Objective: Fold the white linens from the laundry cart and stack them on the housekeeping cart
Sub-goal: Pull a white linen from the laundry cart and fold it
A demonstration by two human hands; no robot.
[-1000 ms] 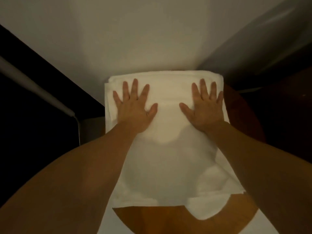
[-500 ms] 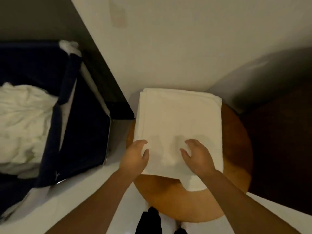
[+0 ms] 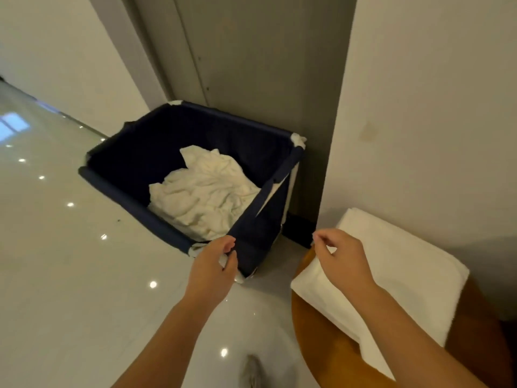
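White linens (image 3: 204, 191): one crumpled heap, unfolded, low in the navy laundry cart (image 3: 156, 141), which stands in the corner by a grey door.

Folded linen (image 3: 391, 270): a flat, squared white stack on a round wooden table (image 3: 321, 354) against the wall, just right of the cart. It probably rests there because the table serves as the folding surface. No housekeeping cart is in view.

Left hand (image 3: 212, 267): extended to the cart's near corner, fingers curled with thumb opposed. Whether it grips the corner or only hovers before it cannot be told.

Right hand (image 3: 342, 256): raised over the near left corner of the folded stack, fingers loosely curled, holding nothing.

Judgement: both hands are clear of the stack and directed towards the cart, so the step in hand is likely fetching the next piece. Folding continues; stacking on the housekeeping cart is not yet done.
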